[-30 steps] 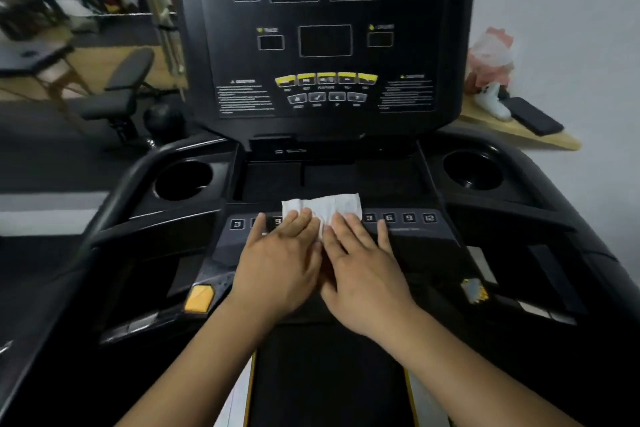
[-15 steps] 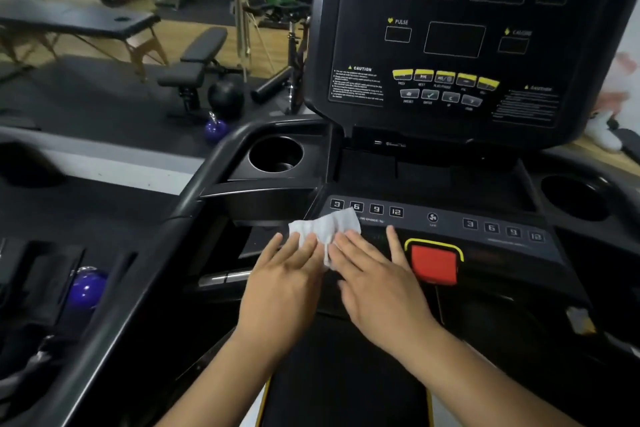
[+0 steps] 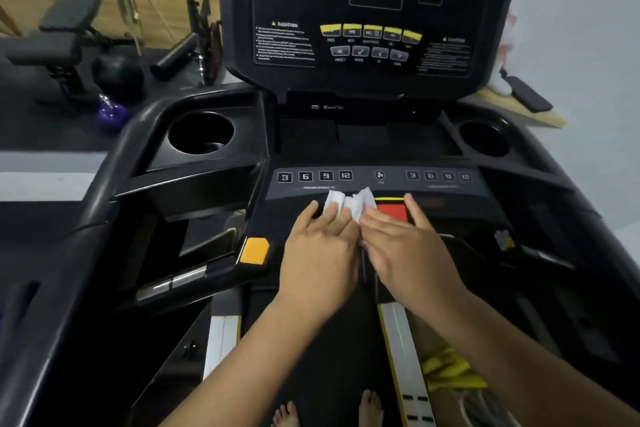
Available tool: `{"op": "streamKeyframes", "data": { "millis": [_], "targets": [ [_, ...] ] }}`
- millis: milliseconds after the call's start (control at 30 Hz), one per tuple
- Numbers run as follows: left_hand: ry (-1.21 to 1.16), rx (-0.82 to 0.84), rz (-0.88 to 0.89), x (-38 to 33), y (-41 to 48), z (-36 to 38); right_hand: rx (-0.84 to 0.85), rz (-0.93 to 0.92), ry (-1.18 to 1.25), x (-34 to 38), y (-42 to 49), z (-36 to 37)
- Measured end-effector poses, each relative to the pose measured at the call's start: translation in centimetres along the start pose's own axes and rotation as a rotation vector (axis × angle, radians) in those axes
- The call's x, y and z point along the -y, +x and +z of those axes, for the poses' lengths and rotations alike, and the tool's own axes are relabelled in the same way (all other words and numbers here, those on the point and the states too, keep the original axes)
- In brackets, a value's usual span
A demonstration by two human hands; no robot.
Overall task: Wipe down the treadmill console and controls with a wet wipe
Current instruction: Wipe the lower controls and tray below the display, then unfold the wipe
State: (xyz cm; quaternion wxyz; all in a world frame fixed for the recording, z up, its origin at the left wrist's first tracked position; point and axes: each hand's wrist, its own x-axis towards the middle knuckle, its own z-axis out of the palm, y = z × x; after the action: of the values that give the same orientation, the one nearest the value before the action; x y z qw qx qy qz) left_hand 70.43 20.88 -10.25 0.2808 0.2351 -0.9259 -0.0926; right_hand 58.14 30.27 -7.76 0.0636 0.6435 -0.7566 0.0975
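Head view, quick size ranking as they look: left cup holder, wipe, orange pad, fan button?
Largest to smallest:
1. left cup holder
2. wipe, partly hidden, so its full size is unsure
3. orange pad
4. fan button

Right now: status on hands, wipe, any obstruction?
Both hands flat: left hand and right hand press the wet wipe. Wipe bunched on the lower control panel, beside the red button. Nothing blocking the panel.
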Motion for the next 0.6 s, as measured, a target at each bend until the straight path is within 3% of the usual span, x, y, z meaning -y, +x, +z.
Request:
{"op": "streamKeyframes", "data": {
  "millis": [267,433,600],
  "targets": [
    [-0.944,0.194,-0.311,-5.5,1.3,-4.1,-0.123,0.635,0.928,-1.3,-6.4,-8.2],
    [-1.454,0.461,-0.509,-13.2,1.3,-4.1,-0.303,0.887,1.298,-3.4,-13.9,-11.0],
    [-1.5,0.8,-0.587,-24.3,-1.0,-1.2,-0.584,0.997,1.382,-6.1,-26.3,-12.3]
  ]
}}
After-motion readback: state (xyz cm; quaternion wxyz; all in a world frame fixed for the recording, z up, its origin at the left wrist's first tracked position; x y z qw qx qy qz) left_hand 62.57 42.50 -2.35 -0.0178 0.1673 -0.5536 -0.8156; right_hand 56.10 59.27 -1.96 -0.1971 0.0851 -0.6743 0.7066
